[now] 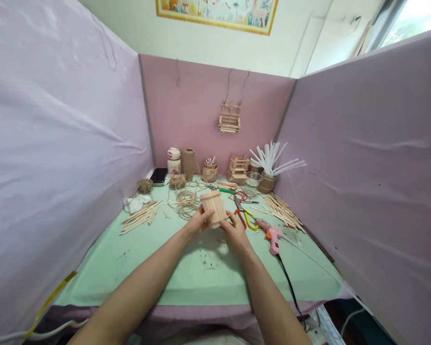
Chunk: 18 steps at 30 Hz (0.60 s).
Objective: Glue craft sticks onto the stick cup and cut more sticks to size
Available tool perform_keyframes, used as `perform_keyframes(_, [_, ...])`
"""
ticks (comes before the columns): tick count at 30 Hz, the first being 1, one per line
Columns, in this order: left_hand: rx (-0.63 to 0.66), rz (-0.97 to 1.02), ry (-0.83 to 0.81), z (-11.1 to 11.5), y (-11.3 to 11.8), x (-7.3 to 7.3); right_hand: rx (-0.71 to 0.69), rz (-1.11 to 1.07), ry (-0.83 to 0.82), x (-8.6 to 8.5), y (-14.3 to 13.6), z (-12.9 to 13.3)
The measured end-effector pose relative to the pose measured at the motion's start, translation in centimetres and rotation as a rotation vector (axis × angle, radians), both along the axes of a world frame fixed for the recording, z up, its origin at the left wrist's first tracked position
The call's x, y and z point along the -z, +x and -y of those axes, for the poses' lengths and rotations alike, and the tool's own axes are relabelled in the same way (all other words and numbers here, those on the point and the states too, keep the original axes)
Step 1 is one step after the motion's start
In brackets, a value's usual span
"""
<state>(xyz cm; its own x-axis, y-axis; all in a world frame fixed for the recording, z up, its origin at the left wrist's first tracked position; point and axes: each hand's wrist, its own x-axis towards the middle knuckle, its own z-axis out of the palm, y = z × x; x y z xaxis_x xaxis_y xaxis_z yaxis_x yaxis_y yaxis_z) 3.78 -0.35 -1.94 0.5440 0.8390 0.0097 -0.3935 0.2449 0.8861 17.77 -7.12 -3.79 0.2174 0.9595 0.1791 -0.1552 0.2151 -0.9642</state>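
Observation:
Between my two hands is a small box-like piece made of wooden craft sticks (215, 207), tilted and lifted above the green tabletop. My left hand (197, 221) grips its left side, thumb lying across the front face. At its lower right corner, my right hand (235, 230) closes its fingers on the edge. The inside and underside of the piece are hidden from me. Just right of my right hand lie pliers with red and yellow handles (244, 214) and a pink glue gun (273, 235) with a black cord.
Loose craft sticks lie at left (141, 218) and right (282, 211). Tangled twine (187, 203) spreads behind my hands. Along the back stand a white bottle (174, 163), a twine spool (188, 165), a wooden stick rack (238, 167) and a pot of white glue sticks (267, 182). Fabric walls enclose the sides.

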Motion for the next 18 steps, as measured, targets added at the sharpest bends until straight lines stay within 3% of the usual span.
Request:
perform_keyframes(10, [-0.101, 0.038, 0.035, 0.7, 0.8, 0.3, 0.005, 0.07, 0.002, -0.9, -1.2, 0.7])
perform_keyframes(18, [-0.145, 0.097, 0.024, 0.9, 1.2, 0.3, -0.016, 0.061, 0.001, -0.4, -1.0, 0.5])
